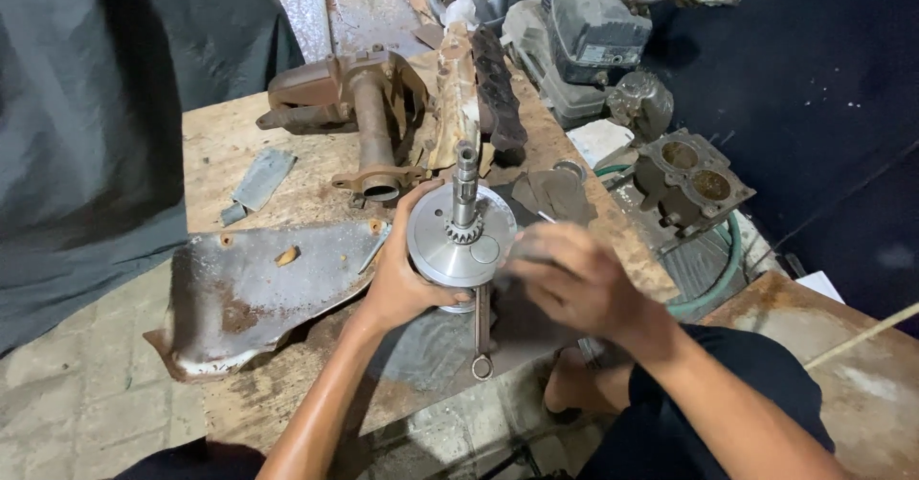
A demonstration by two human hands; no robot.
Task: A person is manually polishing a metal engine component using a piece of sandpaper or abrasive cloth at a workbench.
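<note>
Round metal disc part (459, 246) with a small gear and an upright splined shaft (465, 185) rising from its centre, held just above the near-middle of the wooden workbench (230, 135). Disc face is smooth, silver-grey, tilted slightly toward the camera.

Left hand (402, 274) grips the disc from its left and under side: thumb over the top-left rim, fingers curled under the lower edge, clenched on the part. Right hand (574, 284) is at the disc's right edge, motion-blurred; fingers bent and bunched near the rim, looks like touching it, but whether they pinch anything, cannot tell.

Just below the disc, a ring-end wrench (481, 332) lies on the bench, ring end toward the person, on a dark flat sheet (431, 346).

Left of the hands, a bent rusty sheet-metal panel (258, 289) lies flat, overhanging the bench edge. Behind the disc, a rusty cast housing with a tube (369, 107) points toward the person, beside a cracked crusty part (458, 97) and a dark ribbed block (498, 83). A small grey metal strip (260, 178) is on the bench far left.

Right of the bench: small grey engine (584, 30), a two-bore cylinder block (691, 176), a green hose (718, 269) on the floor. Dark tarp (86, 107) on the left. Person's knee in dark shorts (728, 384) at lower right.
</note>
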